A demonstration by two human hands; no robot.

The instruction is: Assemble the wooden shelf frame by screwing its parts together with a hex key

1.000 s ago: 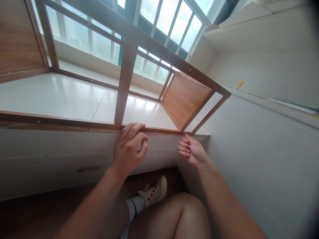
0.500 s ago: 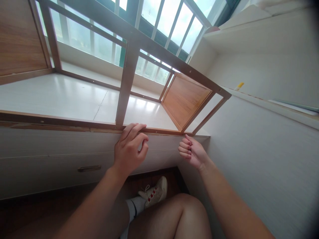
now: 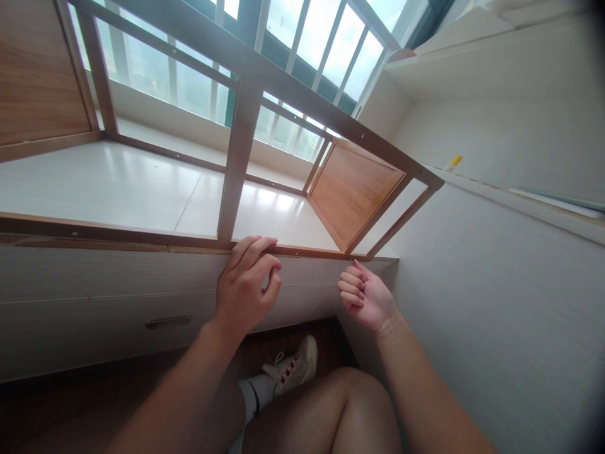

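Observation:
A brown wooden frame with an upright post and wood panels stands on a white surface. My left hand has its fingers hooked over the frame's front rail, its thumb and index finger curved towards each other below it. Beneath the rail's right end is my right hand, closed, with the fingers curled into the palm and the thumb pointing up at the rail's underside. Whatever those fingers may hold is hidden. Small screw heads or holes dot the rails. At the right, a wood panel sits inside the frame.
Below the surface is a white drawer front with a slim handle. A white wall closes off the right side, under a ledge with a yellow-tipped object. Behind the frame is a barred window. My shoe and bent knee are below.
The frame's right end has shifted slightly to the right. My right wrist has turned a little, with the thumb still at the rail. My left hand stays in place.

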